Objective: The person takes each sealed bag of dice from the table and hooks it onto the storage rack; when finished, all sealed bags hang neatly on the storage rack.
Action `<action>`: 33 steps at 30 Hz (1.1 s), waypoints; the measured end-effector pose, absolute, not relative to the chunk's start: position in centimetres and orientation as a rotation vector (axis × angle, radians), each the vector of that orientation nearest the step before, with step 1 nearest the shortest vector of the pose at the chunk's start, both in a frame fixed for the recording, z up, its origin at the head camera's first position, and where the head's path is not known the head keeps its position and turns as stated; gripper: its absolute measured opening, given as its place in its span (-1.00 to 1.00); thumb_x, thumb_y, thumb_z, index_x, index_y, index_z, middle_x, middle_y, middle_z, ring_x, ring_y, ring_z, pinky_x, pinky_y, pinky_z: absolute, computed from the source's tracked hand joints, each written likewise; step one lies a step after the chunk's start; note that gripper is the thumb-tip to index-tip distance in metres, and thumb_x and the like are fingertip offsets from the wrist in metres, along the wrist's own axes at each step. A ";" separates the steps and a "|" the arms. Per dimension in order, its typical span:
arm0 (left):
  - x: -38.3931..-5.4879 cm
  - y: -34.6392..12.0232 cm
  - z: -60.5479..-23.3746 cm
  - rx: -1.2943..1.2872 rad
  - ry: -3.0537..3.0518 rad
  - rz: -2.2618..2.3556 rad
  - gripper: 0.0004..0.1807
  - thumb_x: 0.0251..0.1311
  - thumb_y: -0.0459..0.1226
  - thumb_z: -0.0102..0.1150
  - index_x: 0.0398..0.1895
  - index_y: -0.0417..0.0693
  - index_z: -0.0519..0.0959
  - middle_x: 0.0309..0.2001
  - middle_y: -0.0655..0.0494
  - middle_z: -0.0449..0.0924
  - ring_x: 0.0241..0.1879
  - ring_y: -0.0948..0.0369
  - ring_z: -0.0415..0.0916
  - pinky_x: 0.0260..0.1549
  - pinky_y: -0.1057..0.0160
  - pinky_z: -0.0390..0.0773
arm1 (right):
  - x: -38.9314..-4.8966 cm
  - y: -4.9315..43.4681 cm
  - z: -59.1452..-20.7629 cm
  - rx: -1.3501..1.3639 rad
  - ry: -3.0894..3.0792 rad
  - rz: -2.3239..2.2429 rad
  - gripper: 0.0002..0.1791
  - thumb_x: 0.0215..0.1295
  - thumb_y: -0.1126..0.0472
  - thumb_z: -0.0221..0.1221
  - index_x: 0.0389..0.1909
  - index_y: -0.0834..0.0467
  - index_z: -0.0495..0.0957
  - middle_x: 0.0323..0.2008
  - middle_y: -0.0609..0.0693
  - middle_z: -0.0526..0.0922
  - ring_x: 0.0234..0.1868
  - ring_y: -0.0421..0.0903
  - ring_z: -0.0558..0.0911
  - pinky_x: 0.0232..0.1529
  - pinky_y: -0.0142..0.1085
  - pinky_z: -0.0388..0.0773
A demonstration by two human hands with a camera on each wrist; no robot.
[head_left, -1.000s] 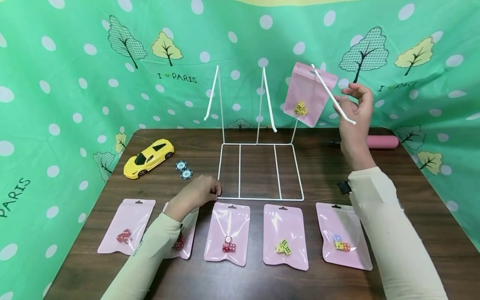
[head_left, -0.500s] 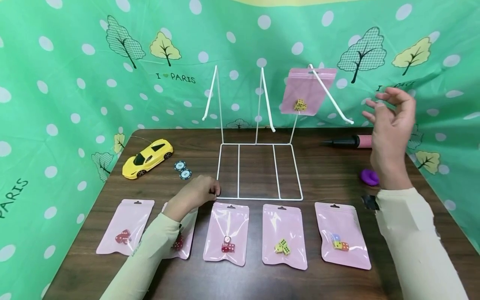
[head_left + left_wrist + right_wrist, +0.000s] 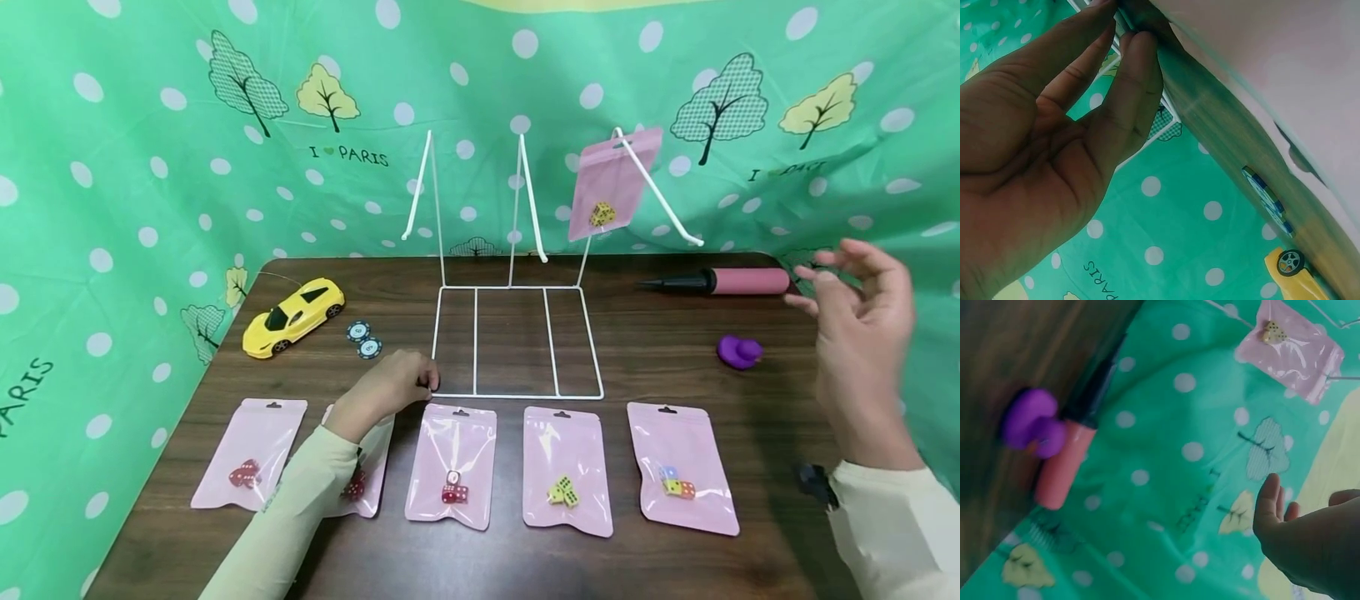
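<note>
A white wire display rack (image 3: 517,396) with three long hooks stands on the table. My left hand (image 3: 393,383) pinches its front left corner; in the left wrist view the fingers (image 3: 1138,81) bend toward the thumb at the wire. On the right hook hangs a pink zip bag (image 3: 618,179) of yellow dice, tilted. My right hand (image 3: 862,350) is at the right side, fingers loosely bent, holding nothing. Several more pink bags lie in a row in front, among them one with red dice (image 3: 453,492), one with yellow dice (image 3: 564,492) and one with mixed-colour dice (image 3: 678,483).
A yellow toy car (image 3: 294,318) and two poker chips (image 3: 363,340) lie left of the rack. To the right are a pink hand pump (image 3: 750,282) with a black nozzle and a purple rubber duck (image 3: 738,352). Behind hangs a green dotted cloth (image 3: 480,75).
My right hand has moved away from the hanging bag, to the right and down. The bag has swung on its hook. My left hand stays at the rack's corner.
</note>
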State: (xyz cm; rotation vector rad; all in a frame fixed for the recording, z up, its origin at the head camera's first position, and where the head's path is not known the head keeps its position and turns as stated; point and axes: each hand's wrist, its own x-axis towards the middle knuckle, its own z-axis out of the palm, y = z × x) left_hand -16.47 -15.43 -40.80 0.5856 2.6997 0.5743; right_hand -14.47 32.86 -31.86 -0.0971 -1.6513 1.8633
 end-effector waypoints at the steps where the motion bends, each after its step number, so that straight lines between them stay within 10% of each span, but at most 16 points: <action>1: -16.5 -15.4 -40.8 0.585 2.699 0.574 -0.82 0.32 -0.48 0.43 -0.36 -0.05 0.69 -0.37 0.14 0.62 -0.32 0.19 0.52 -0.23 0.17 0.60 | -13.9 33.2 -32.1 -0.134 -1.682 1.851 -0.55 0.58 0.43 0.09 0.42 0.21 0.44 0.15 0.07 0.50 0.08 -0.08 0.65 -0.12 -0.50 0.65; 24: -16.8 -15.4 -40.8 0.606 2.712 0.545 -0.82 0.32 -0.46 0.45 -0.36 -0.04 0.68 -0.36 0.14 0.63 -0.31 0.19 0.53 -0.21 0.15 0.61 | -4.8 38.8 -39.3 -0.157 -2.629 1.279 -0.39 0.70 0.37 0.01 0.67 0.18 0.19 0.03 -0.61 0.38 -0.13 -0.72 0.51 -0.27 -0.66 0.54; 33: -16.6 -15.4 -40.9 0.593 2.716 0.539 -0.84 0.32 -0.46 0.45 -0.34 -0.05 0.70 -0.35 0.14 0.64 -0.30 0.19 0.53 -0.20 0.15 0.61 | -3.2 38.8 -41.6 -0.074 -2.662 1.489 -0.36 0.60 0.46 0.14 0.28 -0.40 0.40 0.01 -0.60 0.55 -0.20 -0.51 0.70 -0.30 -0.51 0.64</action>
